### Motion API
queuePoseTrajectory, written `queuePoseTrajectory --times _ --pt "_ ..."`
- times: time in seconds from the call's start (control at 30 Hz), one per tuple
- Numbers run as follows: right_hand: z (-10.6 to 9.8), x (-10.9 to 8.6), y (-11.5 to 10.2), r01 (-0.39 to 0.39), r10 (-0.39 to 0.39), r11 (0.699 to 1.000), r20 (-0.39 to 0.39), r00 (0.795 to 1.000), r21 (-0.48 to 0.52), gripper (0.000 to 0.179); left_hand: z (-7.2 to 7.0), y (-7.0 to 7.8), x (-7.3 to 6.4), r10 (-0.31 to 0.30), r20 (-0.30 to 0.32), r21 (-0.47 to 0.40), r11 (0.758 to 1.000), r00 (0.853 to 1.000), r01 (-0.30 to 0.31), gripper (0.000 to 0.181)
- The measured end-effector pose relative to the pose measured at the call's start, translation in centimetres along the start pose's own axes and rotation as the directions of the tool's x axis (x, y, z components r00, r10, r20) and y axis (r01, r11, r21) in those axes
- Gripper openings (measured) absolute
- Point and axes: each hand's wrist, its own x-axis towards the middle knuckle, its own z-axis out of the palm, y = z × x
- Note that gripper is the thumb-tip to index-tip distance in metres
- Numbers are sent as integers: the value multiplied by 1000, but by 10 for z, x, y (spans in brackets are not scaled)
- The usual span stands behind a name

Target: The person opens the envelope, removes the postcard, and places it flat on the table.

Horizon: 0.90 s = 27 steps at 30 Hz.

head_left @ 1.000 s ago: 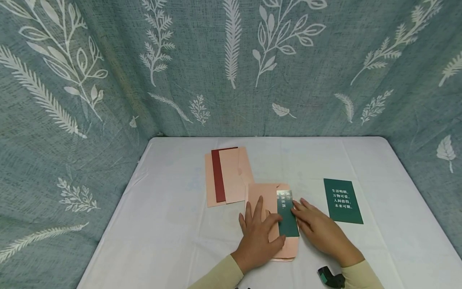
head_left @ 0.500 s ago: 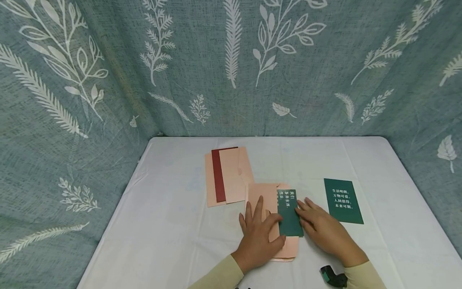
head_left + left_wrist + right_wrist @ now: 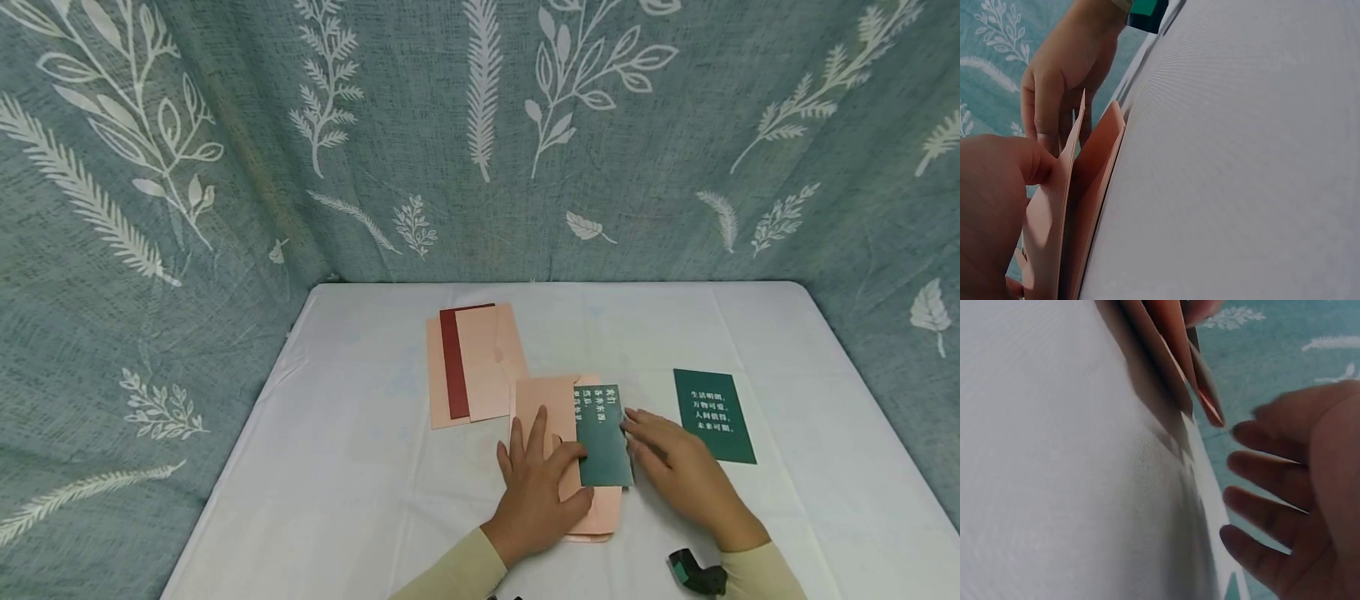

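Note:
A pink envelope (image 3: 546,393) lies in front of the person, with a dark green card (image 3: 606,454) printed in white characters showing at its right side. The card's left part is hidden under the envelope's pink front. My left hand (image 3: 534,510) rests spread on the envelope, index fingertip and thumb tip near the card's left side. In the left wrist view the pink layers stand apart near the left thumb (image 3: 1034,164). Beside the card's right edge is my right hand (image 3: 686,471), its fingers loosely bent; whether they touch the card I cannot tell.
Another green card (image 3: 708,387) lies to the right on the white-covered table (image 3: 360,500). Behind the left hand lies a second pink envelope (image 3: 483,358) with a dark red card (image 3: 453,375) showing. A black device (image 3: 697,573) sits by the right wrist.
The green card has shifted right, so more of it and its print shows beyond the envelope's front. My right hand has moved slightly right; the left hand has stayed still.

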Motion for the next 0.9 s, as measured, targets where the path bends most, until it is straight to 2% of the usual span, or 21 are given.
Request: queuePoseTrajectory --times 0.1,0.17,0.23,0.37,0.43,0.53,0.67,0.9 --pt "-1 1 3 -51 60 992 -83 995 111 27 0 0 0 -8 3 -9 1000 1000 8 37" --pt "-3 1 5 -105 130 965 -92 987 240 28 0 0 0 -9 3 -13 1000 1000 9 37" --pt "-5 2 7 -177 215 906 -57 975 384 33 0 0 0 -9 4 -15 1000 1000 9 37" --pt "-8 3 10 -294 326 739 62 944 606 48 0 0 0 -8 4 -16 1000 1000 8 37" --pt "-9 4 11 -336 365 672 101 926 660 52 0 0 0 -9 4 -15 1000 1000 9 37" --pt "-7 5 11 -382 403 605 146 904 698 54 0 0 0 -12 5 -12 1000 1000 12 37" --pt "-4 7 9 -430 430 555 197 881 712 55 0 1 0 -16 9 -11 1000 1000 16 37" --pt "2 8 3 -487 456 508 258 852 710 55 0 1 0 -19 7 -4 1000 1000 19 37"
